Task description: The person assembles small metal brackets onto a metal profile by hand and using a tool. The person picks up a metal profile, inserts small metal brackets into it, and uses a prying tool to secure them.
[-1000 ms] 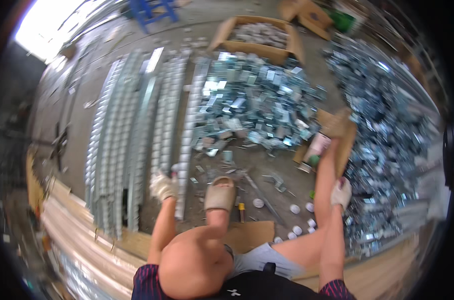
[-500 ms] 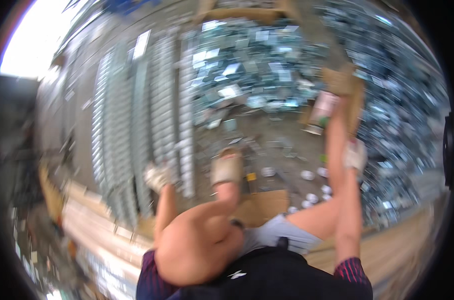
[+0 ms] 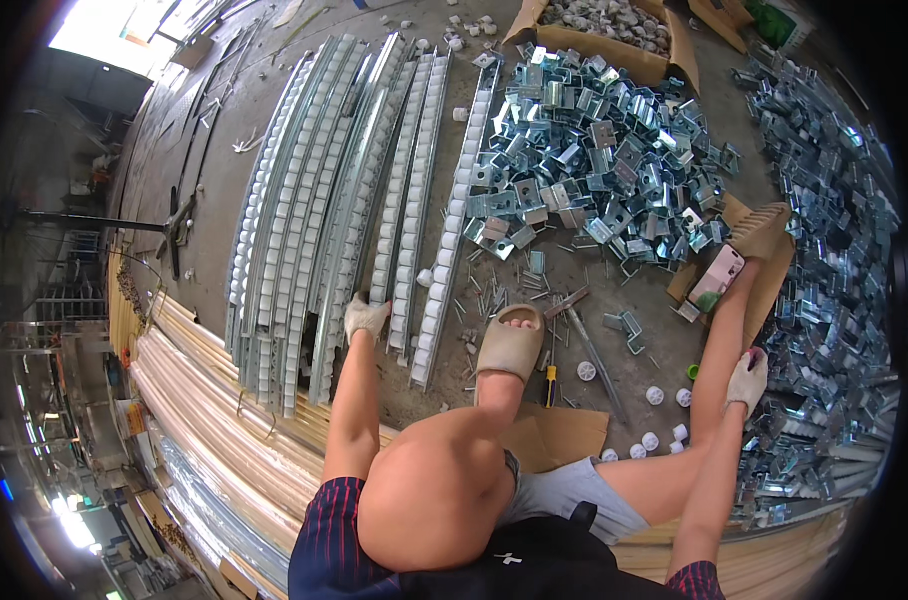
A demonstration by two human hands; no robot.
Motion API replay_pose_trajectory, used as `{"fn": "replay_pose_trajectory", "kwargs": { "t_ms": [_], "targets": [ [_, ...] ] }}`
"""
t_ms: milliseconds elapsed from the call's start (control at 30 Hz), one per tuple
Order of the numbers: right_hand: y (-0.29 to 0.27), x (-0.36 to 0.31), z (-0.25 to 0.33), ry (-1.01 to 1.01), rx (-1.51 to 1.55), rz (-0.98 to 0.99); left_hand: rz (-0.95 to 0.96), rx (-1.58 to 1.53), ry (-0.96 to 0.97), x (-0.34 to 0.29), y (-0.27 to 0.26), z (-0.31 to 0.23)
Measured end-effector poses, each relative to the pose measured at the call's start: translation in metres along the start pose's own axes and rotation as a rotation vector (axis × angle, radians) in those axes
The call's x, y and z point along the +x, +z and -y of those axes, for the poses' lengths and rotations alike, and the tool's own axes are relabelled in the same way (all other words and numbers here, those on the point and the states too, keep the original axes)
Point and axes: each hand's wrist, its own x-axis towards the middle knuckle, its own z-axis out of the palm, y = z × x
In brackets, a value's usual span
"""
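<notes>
My left hand (image 3: 367,317), in a pale work glove, is closed at the near end of a roller track (image 3: 382,262), a metal channel lined with white rollers; its fingertips are partly hidden. More roller tracks (image 3: 279,220) lie side by side to the left, and a single one (image 3: 456,210) lies on the right. My right hand (image 3: 748,378), also gloved, is beyond my outstretched right leg, at the edge of a big heap of metal brackets (image 3: 824,260). How its fingers are set, and whether they hold anything, cannot be made out.
Another heap of shiny brackets (image 3: 599,150) lies ahead, below a cardboard box (image 3: 682,62) of small parts. Between my feet are loose pins, a metal bar (image 3: 596,365), a yellow-handled screwdriver (image 3: 550,386) and white rollers (image 3: 655,395). A phone (image 3: 717,276) rests by my right foot. Long wrapped profiles (image 3: 204,390) lie left.
The view has swung left and sharpened from blur, so most things appear shifted. My left hand now sits at a roller track's near end. My right hand stays beside the right heap.
</notes>
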Motion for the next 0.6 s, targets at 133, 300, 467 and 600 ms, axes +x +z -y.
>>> {"fn": "replay_pose_trajectory", "kwargs": {
  "t_ms": [133,300,467,600],
  "targets": [
    [-0.006,-0.001,0.007,0.049,0.015,-0.035,-0.126,0.11,0.071,0.014,0.019,-0.057],
    [-0.002,0.015,-0.015,-0.076,-0.05,-0.072,-0.224,0.432,0.334,0.061,0.032,-0.037],
    [-0.019,0.0,0.038,0.011,-0.168,-0.098,-0.081,0.283,0.11,0.042,0.026,-0.051],
    [-0.019,-0.014,0.033,0.091,-0.144,-0.056,0.062,-0.177,0.21,0.067,-0.007,-0.022]
  ]
}}
